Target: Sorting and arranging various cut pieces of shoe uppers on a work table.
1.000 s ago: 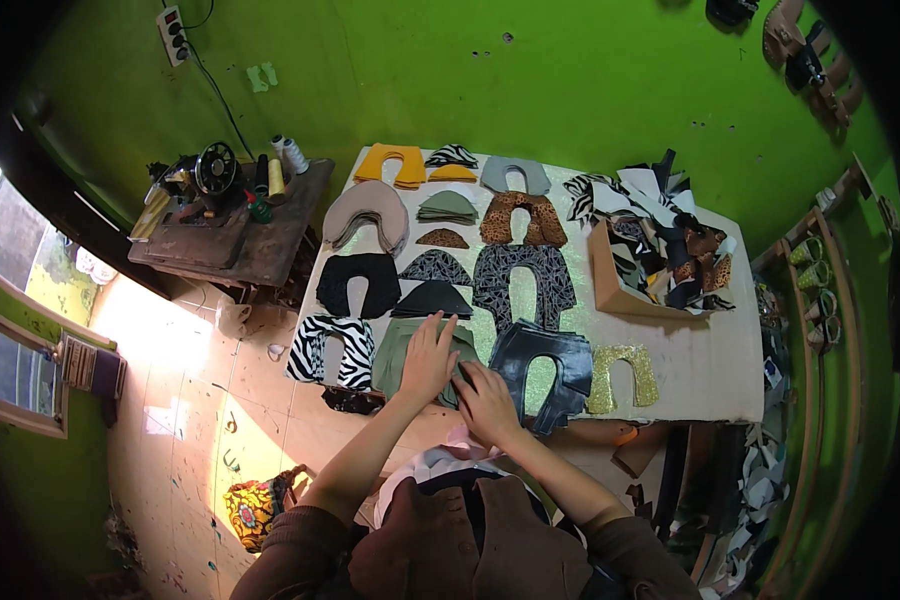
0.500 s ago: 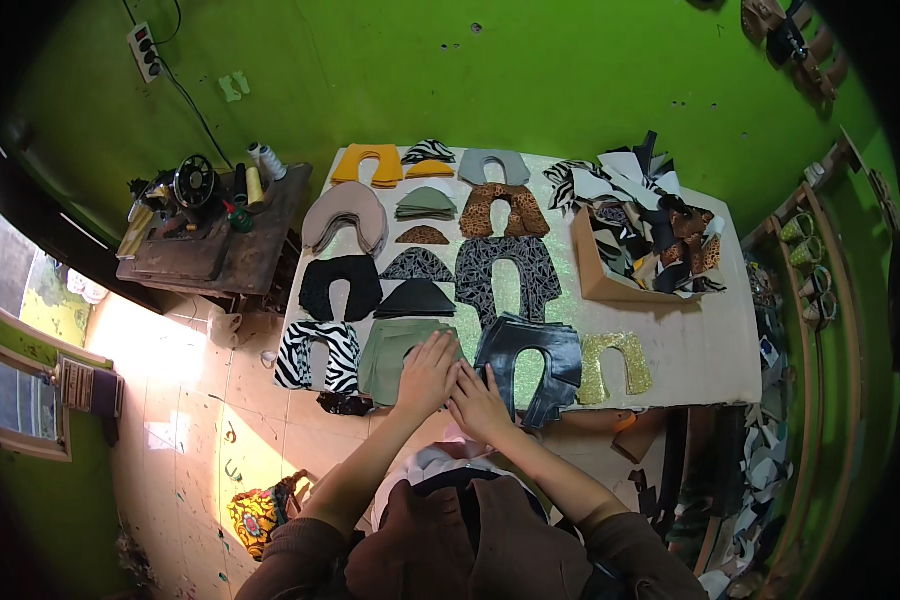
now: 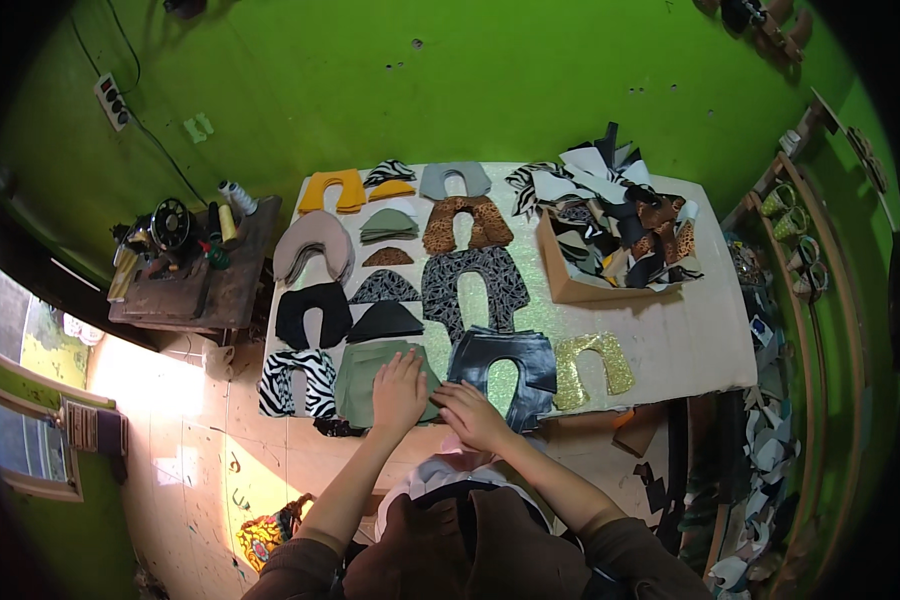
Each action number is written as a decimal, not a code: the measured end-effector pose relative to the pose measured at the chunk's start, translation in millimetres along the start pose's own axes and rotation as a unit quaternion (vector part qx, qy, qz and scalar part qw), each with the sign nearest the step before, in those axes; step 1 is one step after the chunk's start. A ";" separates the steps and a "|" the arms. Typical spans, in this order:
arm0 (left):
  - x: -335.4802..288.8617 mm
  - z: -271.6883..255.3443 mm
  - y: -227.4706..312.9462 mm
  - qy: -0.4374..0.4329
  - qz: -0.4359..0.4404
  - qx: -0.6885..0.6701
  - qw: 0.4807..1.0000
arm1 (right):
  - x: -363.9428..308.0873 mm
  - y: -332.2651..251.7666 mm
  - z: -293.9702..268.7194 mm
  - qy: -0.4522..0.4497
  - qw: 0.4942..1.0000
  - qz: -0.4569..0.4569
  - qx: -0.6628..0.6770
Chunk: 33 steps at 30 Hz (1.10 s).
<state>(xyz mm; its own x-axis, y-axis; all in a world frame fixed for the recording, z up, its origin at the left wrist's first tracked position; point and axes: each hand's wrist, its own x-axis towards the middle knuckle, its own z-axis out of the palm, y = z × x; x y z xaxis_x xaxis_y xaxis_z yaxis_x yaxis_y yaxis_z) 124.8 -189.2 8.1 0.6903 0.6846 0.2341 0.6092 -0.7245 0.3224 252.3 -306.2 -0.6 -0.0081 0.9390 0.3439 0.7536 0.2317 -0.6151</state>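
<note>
My left hand point(image 3: 400, 392) lies flat on a stack of olive-green cut pieces point(image 3: 355, 385) at the table's near edge, its fingers stretched out. Just right of it, my right hand point(image 3: 472, 414) rests at that stack's right edge with fingers extended and nothing visible in them. Beyond the right hand is a stack of shiny black U-shaped pieces point(image 3: 480, 346). Zebra-print pieces point(image 3: 320, 372) lie left of the green stack. Directly behind the green stack sit black half-moon pieces point(image 3: 385, 321). What lies beneath my palms is hidden.
More cut pieces stand in rows on the table point(image 3: 690, 345), including grey patterned ones point(image 3: 500, 275) and a gold glittery one point(image 3: 574, 376). A cardboard box point(image 3: 590, 290) overflows with scraps at the back right. A sewing machine point(image 3: 173, 235) stands left; a sandal rack point(image 3: 820, 340) is right.
The view has shifted, so the table sits lower and further left. My right hand has come slightly apart from my left and away from the shiny black stack. My left hand stays on the green stack.
</note>
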 end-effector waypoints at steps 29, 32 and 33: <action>249.3 68.9 299.3 0.145 0.098 -0.119 0.977 | -5.2 217.3 -353.4 0.194 0.978 0.043 -0.058; 265.5 71.7 308.7 0.131 0.085 -0.104 0.982 | 13.6 239.9 -364.2 0.208 0.975 0.077 -0.007; 272.9 74.2 310.7 0.117 0.066 -0.079 0.988 | 20.5 249.1 -364.9 0.209 0.970 0.112 0.051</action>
<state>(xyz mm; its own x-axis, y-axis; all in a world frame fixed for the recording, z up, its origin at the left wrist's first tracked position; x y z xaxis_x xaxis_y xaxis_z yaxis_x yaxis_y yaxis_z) 531.4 -233.5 104.1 0.6395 0.5987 0.4823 0.4389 -0.7993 0.4104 679.8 -322.0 112.1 0.4315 0.7884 0.4384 0.6372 0.0777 -0.7668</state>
